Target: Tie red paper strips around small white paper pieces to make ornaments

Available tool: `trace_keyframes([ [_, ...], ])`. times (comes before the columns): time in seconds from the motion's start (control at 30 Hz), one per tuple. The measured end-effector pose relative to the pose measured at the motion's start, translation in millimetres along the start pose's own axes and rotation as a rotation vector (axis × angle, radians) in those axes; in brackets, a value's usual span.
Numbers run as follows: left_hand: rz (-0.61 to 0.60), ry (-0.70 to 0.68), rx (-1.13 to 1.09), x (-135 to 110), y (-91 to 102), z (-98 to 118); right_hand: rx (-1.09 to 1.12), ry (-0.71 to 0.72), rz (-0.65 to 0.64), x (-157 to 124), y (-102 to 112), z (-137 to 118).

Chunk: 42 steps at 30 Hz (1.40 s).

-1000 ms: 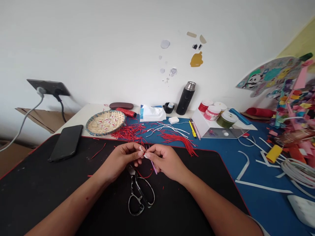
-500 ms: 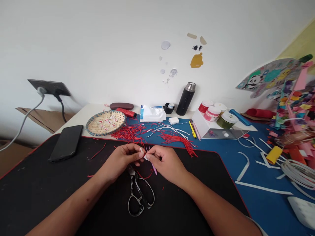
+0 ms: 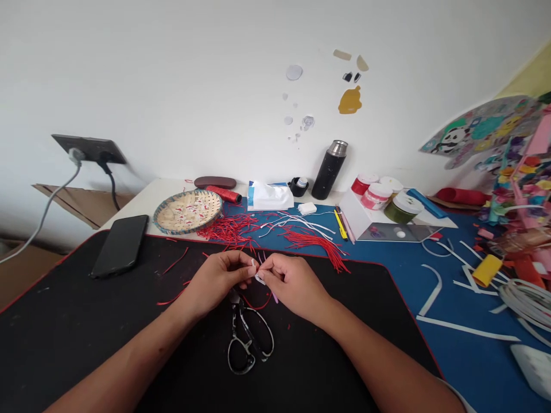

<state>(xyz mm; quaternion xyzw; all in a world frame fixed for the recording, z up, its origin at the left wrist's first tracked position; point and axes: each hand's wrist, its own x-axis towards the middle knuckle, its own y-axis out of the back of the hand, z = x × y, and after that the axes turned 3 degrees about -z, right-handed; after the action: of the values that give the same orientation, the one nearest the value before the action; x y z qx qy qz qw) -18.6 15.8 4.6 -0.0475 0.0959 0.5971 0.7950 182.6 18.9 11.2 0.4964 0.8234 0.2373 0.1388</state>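
Note:
Above the middle of the black mat, my left hand (image 3: 227,274) and my right hand (image 3: 293,282) meet fingertip to fingertip. Both are pinched on a small white cord (image 3: 259,279) whose short ends poke out between the fingers. A thin red cord (image 3: 259,307) hangs in a loop just below them; the fingers hide where it leads. Under the hands lie scissors (image 3: 249,344), their dark handles toward me and the blades partly covered by my left hand. A thin purple tool (image 3: 275,297) rests on the mat, mostly hidden by my right hand.
Behind the hands lie cut red cords (image 3: 318,244) and white cords (image 3: 297,221). A woven basket (image 3: 160,228) with small red-white pieces stands left, near a phone (image 3: 120,246). Further back are a tissue pack (image 3: 270,197), a black flask (image 3: 329,172) and lidded jars (image 3: 403,207).
The view has shifted slightly, so everything sits a little to the right. Both hands keep their pinch, with the fingertips only slightly adjusted around the white cord.

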Motion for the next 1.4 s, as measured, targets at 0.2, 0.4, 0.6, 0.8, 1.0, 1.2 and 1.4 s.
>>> trace_keyframes([
  [0.2, 0.025, -0.03, -0.174, 0.5, -0.7, 1.5, 0.19, -0.038, -0.059, 3.1, -2.8, 6.7],
  [0.4, 0.048, -0.051, -0.313, 0.8, 1.9, -0.4, 0.115, 0.0, -0.012, 2.1, -3.3, 8.2],
  [0.6, 0.07, -0.087, -0.249, -0.6, -3.8, 5.5, 0.041, 0.031, 0.029, 2.8, -1.3, 2.2],
  [0.8, 0.129, -0.126, -0.168, -3.4, -8.2, 9.2, 0.018, 0.01, 0.046, 2.5, -1.3, 1.0],
  [1.0, 0.138, -0.126, -0.128, -2.7, -8.3, 7.0, 0.006, 0.014, 0.052, 2.0, -2.3, 1.4],
  [1.2, 0.162, -0.122, -0.153, -0.2, -5.4, 6.4, 0.018, -0.007, -0.019, 2.8, -1.6, -0.4],
  [1.4, 0.116, -0.134, -0.195, -0.7, -2.5, 6.8, 0.193, -0.057, -0.063, 2.3, -3.3, 1.1],
])
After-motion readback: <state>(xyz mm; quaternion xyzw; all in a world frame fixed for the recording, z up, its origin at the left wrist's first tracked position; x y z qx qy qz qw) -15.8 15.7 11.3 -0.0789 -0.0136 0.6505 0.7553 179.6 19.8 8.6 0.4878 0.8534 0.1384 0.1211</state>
